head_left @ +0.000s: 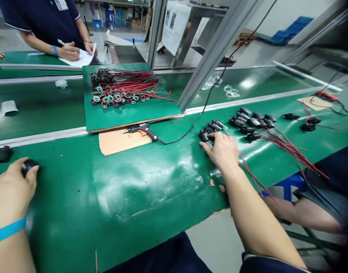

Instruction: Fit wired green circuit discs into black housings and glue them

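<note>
At the left edge, my left hand (pixel 16 187), with a blue band on its wrist, has thumb and fingers closed round a small black part (pixel 28 166). Another black part (pixel 2 154) lies just beyond it. My right hand (pixel 223 149) reaches to a small group of black parts (pixel 216 124) at centre right, its thumb and fingertips on one dark part (pixel 204 135). Red wires (pixel 252 176) run from under this hand toward the table's front edge. To the right lies a larger cluster of black cylindrical parts (pixel 255 122) with red wires.
A green board (pixel 128 113) bears many small round parts with red wires. Under its front edge, a glue gun (pixel 147 132) rests on cardboard (pixel 122 144). A metal post (pixel 208 57) slants up. Across the table a person (pixel 48 22) writes on paper; another person sits at right.
</note>
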Motion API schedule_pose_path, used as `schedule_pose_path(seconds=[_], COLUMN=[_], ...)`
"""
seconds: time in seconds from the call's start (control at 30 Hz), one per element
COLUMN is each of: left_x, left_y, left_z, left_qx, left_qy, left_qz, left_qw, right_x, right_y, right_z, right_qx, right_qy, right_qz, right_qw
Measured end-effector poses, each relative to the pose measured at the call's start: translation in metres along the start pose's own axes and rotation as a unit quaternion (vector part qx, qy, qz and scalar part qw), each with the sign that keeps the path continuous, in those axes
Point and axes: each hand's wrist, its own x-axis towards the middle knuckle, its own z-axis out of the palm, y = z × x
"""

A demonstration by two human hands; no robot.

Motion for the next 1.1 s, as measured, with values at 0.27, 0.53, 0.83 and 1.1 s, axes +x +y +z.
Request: schedule_pose_path(seconds=[0.27,0.53,0.83,1.1], left_x=[-0.01,-0.029,-0.032,-0.035], left_y=[0.055,0.094,0.098,0.105], left_z=[0.024,0.042,0.046,0.043], left_qx=[0.034,-0.112,-0.146,-0.213], left_qy=[0.061,0.023,0.025,-0.006], left_qz=[0.079,0.105,0.149,0.129], left_qw=[0.994,0.988,0.978,0.968], right_x=[0.065,0.159,0.19,0.187], right_y=[-0.107,-0.254,-0.281,-0.298], right_z=[0.01,0.047,0.062,0.051], right_qx=[0.108,0.127,0.125,0.158], right_qy=[-0.016,-0.006,-0.041,-0.082], right_qz=[-0.215,-0.293,-0.33,-0.351], right_qw=[0.971,0.948,0.935,0.919])
